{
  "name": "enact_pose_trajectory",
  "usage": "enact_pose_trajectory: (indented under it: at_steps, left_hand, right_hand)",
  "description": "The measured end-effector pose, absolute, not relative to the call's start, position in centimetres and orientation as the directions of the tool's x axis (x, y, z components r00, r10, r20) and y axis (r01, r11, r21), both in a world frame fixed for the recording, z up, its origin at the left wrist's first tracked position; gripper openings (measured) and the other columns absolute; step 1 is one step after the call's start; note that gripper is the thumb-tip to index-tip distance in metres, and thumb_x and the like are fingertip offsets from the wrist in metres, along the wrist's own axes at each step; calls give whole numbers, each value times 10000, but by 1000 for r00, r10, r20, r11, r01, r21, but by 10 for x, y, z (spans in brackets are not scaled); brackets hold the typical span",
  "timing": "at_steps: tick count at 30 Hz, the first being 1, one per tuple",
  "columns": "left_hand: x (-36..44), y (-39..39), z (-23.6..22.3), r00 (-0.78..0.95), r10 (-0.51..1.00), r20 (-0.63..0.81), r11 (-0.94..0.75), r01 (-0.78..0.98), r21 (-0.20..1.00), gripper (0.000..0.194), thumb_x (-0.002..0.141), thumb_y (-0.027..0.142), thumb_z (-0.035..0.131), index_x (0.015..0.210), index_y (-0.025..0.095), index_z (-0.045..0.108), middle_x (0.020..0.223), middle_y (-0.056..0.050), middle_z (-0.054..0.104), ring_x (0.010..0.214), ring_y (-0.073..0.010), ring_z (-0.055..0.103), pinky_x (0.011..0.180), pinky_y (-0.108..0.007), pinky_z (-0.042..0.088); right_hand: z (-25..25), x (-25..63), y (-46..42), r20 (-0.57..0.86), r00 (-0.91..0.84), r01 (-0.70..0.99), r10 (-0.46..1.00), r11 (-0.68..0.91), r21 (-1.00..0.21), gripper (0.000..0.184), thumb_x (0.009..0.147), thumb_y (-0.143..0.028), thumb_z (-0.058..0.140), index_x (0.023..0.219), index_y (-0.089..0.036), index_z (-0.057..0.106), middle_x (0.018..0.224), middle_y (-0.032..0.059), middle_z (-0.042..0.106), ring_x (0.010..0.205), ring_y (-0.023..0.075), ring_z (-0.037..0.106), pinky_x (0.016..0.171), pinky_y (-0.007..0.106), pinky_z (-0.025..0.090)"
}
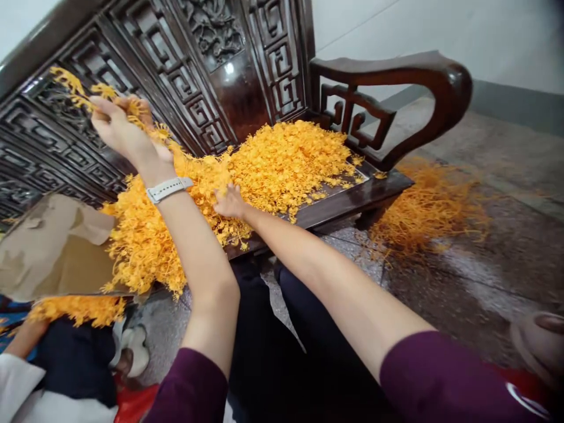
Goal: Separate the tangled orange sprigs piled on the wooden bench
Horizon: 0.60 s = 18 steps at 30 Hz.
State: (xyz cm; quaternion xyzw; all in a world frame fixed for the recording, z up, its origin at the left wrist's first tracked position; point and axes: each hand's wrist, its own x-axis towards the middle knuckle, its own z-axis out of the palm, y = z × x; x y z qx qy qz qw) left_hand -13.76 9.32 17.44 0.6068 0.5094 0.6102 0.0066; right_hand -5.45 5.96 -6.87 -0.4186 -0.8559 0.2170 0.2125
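Observation:
A big heap of small orange plastic flower pieces covers the seat of a dark carved wooden bench. My left hand, with a white watch band on the wrist, is raised above the heap and closed round a sprig of orange flowers. My right hand is lower, pressed into the heap at the seat's front. Its fingers are curled among the pieces, and what they grip is hidden.
A second pile of orange stems lies on the stone floor right of the bench. A cardboard sheet sits at the left over more flowers. Another person's arm and clothes show at lower left. The bench armrest rises at right.

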Motion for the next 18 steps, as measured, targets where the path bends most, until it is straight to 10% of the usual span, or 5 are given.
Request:
enact_pose_trajectory:
  at_steps: [4,8,12,18]
  left_hand:
    - [-148,111,164,-505,425,751,-735,292,612,673,938,717,-172,1029,226,280,941,-10,501,859,-54,629,808,-309,474]
    - [-146,109,157,-502,511,698,-642,317,698,562,1039,605,-130,1001,229,286,918,5,497,771,-30,574,792,-286,482]
    - [-144,111,138,-492,649,581,-467,346,814,520,1078,543,-97,1004,217,302,968,-1,497,875,-3,523,742,-231,406]
    - [-124,115,103,-368,806,464,-328,375,867,448,1111,593,99,1005,214,313,908,31,499,857,-10,502,737,-208,359]
  right_hand:
    - [-58,-47,69,342,-160,495,926,375,-784,280,945,-368,535,1098,-157,636,1303,188,615,1255,375,508,1097,589,399]
    - [-44,-45,92,191,31,-47,981,192,-980,287,1008,-427,424,1063,-202,595,1124,116,657,1108,278,587,1018,498,476]
    - [-33,-26,93,98,-213,-579,972,-45,-814,601,952,-760,432,1187,-226,575,1067,92,675,977,241,654,830,407,557]
    - [-29,30,58,90,-138,-696,986,-32,-717,656,798,-801,680,1196,-287,590,1056,45,719,902,185,660,760,322,545]
